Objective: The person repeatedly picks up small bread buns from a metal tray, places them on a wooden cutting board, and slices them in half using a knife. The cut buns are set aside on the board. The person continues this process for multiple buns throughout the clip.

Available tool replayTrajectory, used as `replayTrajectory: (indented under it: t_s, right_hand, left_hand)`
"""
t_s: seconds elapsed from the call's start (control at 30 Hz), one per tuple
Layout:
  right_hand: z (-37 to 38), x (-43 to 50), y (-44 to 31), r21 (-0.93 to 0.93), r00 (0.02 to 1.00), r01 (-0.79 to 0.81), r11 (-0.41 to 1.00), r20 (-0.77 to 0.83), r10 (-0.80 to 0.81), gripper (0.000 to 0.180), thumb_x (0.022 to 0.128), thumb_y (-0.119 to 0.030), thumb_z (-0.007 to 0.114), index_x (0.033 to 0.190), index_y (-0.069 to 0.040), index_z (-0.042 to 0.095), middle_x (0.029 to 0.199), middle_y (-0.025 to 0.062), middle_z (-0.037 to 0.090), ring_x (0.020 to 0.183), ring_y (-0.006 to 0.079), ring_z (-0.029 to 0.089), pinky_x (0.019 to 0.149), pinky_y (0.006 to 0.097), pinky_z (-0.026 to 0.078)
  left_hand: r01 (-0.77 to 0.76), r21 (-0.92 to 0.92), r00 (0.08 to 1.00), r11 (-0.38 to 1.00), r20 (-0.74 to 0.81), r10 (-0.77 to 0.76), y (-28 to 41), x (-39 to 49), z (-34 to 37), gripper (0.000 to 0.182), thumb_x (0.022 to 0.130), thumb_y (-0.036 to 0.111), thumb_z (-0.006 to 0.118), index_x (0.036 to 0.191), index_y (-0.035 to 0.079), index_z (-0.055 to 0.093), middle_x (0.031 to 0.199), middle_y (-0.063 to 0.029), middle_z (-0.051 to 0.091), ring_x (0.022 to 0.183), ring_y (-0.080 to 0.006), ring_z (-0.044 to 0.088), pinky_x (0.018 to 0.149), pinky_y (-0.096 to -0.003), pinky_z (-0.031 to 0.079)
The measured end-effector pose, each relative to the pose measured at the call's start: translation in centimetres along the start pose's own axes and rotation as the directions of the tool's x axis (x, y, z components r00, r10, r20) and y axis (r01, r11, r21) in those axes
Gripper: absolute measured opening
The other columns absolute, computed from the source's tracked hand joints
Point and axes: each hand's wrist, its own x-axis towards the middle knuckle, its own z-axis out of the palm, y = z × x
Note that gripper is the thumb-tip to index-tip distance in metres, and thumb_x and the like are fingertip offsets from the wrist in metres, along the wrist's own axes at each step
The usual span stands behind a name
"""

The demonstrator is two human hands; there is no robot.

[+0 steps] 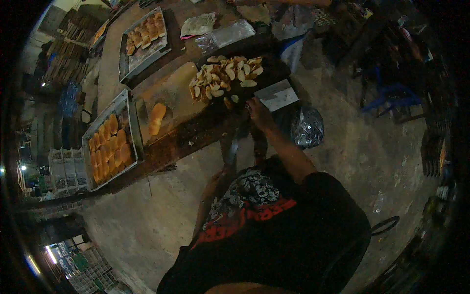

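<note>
My right hand point(260, 113) is at the edge of the wooden table, beside a pale flat-topped box or block point(277, 95); its fingers are bent, and whether they hold anything is too dark to tell. My left hand point(224, 172) hangs low in front of my shirt, mostly in shadow. A pale, blade-like streak point(232, 150) rises just beyond it; whether the hand holds it is unclear. A heap of cut bread pieces point(229, 73) lies on the table ahead. Left of it, a golden elongated bread roll point(157, 118) rests on a light board point(180, 82).
A metal tray point(136, 132) of browned rolls stands at the table's left end. Behind it, another metal tray point(125, 70) holds more bread. Clear plastic packaging point(235, 35) and a cloth point(198, 25) lie at the back. A shiny plastic bag point(309, 126) is right of my arm.
</note>
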Motion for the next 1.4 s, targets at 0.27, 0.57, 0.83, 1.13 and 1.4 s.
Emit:
replayTrajectory:
  t_s: [0.27, 0.57, 0.83, 1.13, 1.4]
  right_hand:
    - [0.6, -3.7, 0.2, -0.173, 0.901, 0.428, 0.887, -0.003, -0.435, 0.043, 0.083, -0.001, 0.062, 0.126, -0.002, 0.058, 0.123, 0.0209, 0.053, 0.107, 0.0422, 0.059, 0.092, 0.0454, 0.052]
    - [0.4, 0.1, 0.7, -0.212, 0.959, 0.280, 0.936, 0.012, -0.284, 0.045, 0.084, -0.003, 0.061, 0.129, -0.004, 0.057, 0.131, 0.0238, 0.050, 0.118, 0.0422, 0.055, 0.098, 0.0468, 0.049]
    - [1.0, -0.3, 2.0, -0.091, 0.982, 0.155, 0.984, -0.094, -0.164, 0.043, 0.086, -0.003, 0.061, 0.129, -0.005, 0.058, 0.132, 0.0212, 0.050, 0.117, 0.0381, 0.057, 0.094, 0.0458, 0.051]
    - [1.1, -3.1, 0.9, -0.356, 0.882, 0.453, 0.817, 0.046, -0.469, 0.040, 0.085, -0.007, 0.065, 0.125, -0.004, 0.061, 0.124, 0.0168, 0.055, 0.112, 0.0368, 0.059, 0.091, 0.0439, 0.052]
    - [-1.7, 1.2, -0.5, -0.155, 0.950, 0.168, 0.974, -0.238, -0.202, 0.027, 0.090, -0.014, 0.068, 0.113, -0.001, 0.066, 0.108, 0.0165, 0.061, 0.096, 0.0370, 0.064, 0.083, 0.0419, 0.053]
  left_hand:
    - [0.284, -0.102, 0.953, 0.953, -0.077, -0.292, 1.4, -0.6, 0.1, 0.052, 0.097, 0.043, 0.061, 0.129, 0.001, 0.059, 0.110, -0.0099, 0.070, 0.097, -0.0178, 0.064, 0.084, -0.0322, 0.050]
    - [-0.098, 0.111, 0.993, 0.989, -0.048, 0.104, 1.6, -1.1, -0.8, 0.049, 0.097, 0.037, 0.063, 0.129, 0.001, 0.058, 0.107, -0.0077, 0.069, 0.093, -0.0143, 0.063, 0.080, -0.0298, 0.052]
    - [0.127, -0.192, 0.981, 0.973, -0.117, -0.152, 0.0, -1.2, -0.2, 0.050, 0.098, 0.037, 0.059, 0.131, -0.001, 0.056, 0.106, -0.0098, 0.069, 0.087, -0.0156, 0.065, 0.076, -0.0325, 0.053]
    - [0.184, -0.156, 0.978, 0.971, -0.069, -0.197, -1.3, -0.2, -1.5, 0.048, 0.098, 0.033, 0.059, 0.135, 0.003, 0.055, 0.112, -0.0061, 0.067, 0.090, -0.0155, 0.062, 0.076, -0.0302, 0.050]
    - [0.215, -0.010, 0.971, 0.977, -0.102, -0.215, 4.8, -1.8, -0.6, 0.052, 0.096, 0.042, 0.060, 0.129, 0.003, 0.058, 0.105, -0.0071, 0.065, 0.087, -0.0166, 0.059, 0.075, -0.0318, 0.048]
